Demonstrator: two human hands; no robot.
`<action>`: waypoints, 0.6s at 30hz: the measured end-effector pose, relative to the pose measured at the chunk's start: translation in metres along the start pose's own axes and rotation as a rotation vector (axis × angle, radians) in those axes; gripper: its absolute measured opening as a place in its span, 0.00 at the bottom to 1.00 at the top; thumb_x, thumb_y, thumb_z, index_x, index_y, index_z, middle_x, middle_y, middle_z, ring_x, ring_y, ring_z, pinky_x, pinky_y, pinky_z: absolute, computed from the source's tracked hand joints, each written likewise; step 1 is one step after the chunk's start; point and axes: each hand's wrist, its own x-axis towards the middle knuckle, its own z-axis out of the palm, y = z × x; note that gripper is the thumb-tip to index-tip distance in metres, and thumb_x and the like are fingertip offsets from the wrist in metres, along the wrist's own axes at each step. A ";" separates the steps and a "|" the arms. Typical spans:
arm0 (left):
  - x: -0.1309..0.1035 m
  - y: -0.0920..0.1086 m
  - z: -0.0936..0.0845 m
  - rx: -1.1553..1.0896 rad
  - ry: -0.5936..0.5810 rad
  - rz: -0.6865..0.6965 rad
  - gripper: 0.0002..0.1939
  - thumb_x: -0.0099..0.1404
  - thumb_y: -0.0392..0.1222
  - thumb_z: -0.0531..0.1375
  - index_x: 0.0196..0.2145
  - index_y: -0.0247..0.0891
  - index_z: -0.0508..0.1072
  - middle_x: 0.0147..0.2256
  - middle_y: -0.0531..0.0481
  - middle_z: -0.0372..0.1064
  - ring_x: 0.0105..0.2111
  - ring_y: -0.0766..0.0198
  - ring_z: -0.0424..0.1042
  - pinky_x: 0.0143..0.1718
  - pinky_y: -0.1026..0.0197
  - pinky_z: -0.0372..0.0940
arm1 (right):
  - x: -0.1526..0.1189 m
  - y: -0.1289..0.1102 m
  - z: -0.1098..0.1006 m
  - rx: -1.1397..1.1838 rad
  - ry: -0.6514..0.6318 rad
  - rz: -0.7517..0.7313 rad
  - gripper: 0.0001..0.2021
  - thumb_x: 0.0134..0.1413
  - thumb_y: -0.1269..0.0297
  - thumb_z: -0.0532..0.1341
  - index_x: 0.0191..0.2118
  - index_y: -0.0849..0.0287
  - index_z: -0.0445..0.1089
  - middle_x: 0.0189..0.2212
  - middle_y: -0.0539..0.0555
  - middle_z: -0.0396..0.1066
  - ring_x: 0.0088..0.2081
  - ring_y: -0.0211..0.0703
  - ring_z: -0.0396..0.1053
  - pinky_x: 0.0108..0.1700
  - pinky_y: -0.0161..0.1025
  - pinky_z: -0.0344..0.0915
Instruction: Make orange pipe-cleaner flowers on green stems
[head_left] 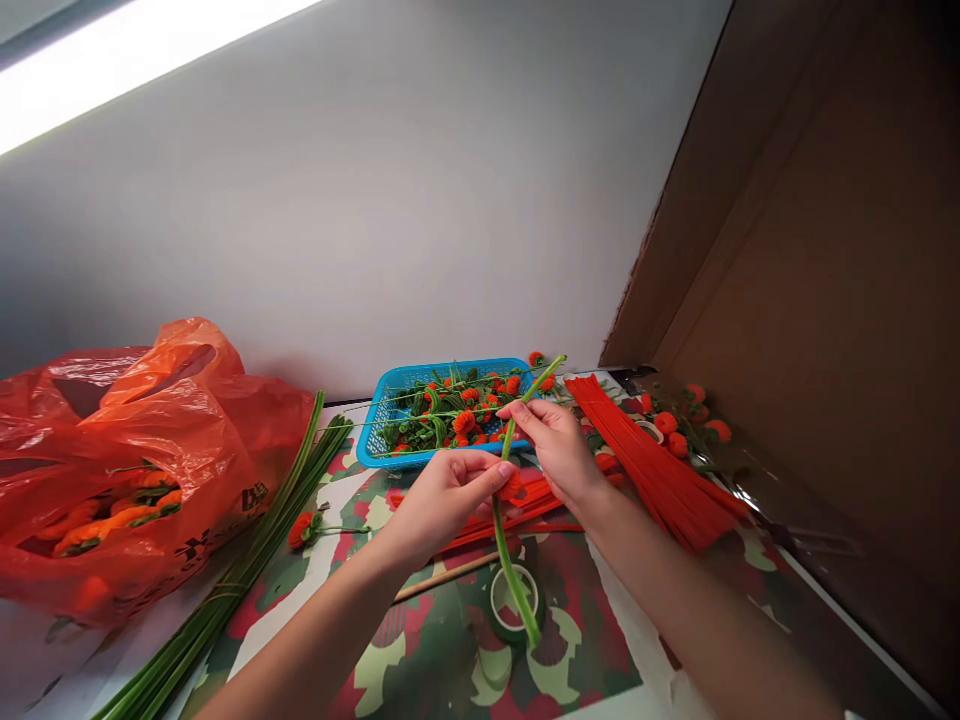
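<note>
A green fuzzy pipe cleaner (512,570) runs upright between my hands, its upper end leaning right and its lower end hanging over a roll of green tape (495,615). My left hand (454,495) pinches it near the middle, with a small orange fuzzy piece (512,487) at the fingertips. Slightly higher, my right hand (555,445) pinches the same pipe cleaner between thumb and finger. Just beyond both hands stands a blue basket (386,460) full of green pieces and orange pipe-cleaner flowers (463,422).
Red pipe cleaners (660,470) lie fanned at the right, beside several orange flowers (677,443). At the left are a bundle of green stems (247,560), one orange flower (301,530) and an orange plastic bag (247,430). A thin wooden stick (442,578) lies below my hands. Cardboard (810,300) walls the right side.
</note>
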 end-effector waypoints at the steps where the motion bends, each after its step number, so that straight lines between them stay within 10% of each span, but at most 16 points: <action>1: 0.000 0.001 0.001 -0.014 -0.004 -0.005 0.15 0.57 0.52 0.63 0.25 0.36 0.74 0.25 0.50 0.73 0.26 0.64 0.73 0.28 0.66 0.66 | 0.001 0.001 0.000 0.009 0.009 -0.003 0.14 0.46 0.52 0.63 0.26 0.59 0.75 0.21 0.48 0.64 0.26 0.36 0.58 0.30 0.34 0.56; 18: -0.002 0.000 0.003 -0.103 -0.050 -0.088 0.16 0.54 0.54 0.65 0.28 0.36 0.76 0.24 0.50 0.74 0.25 0.61 0.76 0.27 0.64 0.67 | 0.012 0.006 -0.003 0.126 0.160 0.005 0.15 0.39 0.50 0.66 0.23 0.59 0.73 0.20 0.47 0.62 0.25 0.35 0.56 0.29 0.34 0.57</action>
